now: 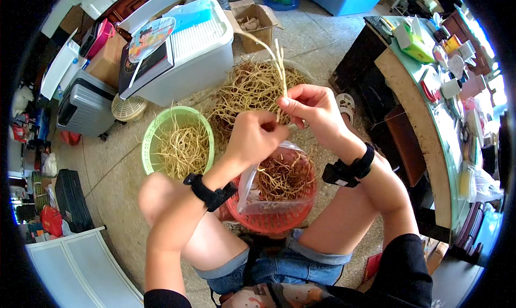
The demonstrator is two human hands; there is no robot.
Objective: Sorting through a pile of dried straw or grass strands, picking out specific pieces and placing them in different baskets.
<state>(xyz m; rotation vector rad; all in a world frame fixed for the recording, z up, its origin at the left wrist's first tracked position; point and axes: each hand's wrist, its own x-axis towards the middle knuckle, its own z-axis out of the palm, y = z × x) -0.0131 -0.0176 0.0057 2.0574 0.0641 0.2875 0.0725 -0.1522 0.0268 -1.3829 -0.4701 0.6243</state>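
Note:
Several long pale root stalks (281, 68) stand upright between my hands, one of them bending off to the left. My right hand (318, 110) pinches them between thumb and forefinger. My left hand (258, 135) is curled with its fingertips at their lower end, partly hiding it. Beneath the hands, a red plastic basket (268, 223) lined with a clear plastic bag (244, 187) holds brownish roots and scraps (286, 179). On the left, a green plastic basket (146, 151) contains pale thin roots (183, 149). A large heap of tangled roots (250, 86) lies beyond my hands.
A lidded white storage bin (193, 62) stands far left, with a hand fan (151, 36) on top. Behind the heap is an open cardboard box (260, 36). A cluttered glass-topped desk (437, 122) curves along the right. My bare knees flank the red basket.

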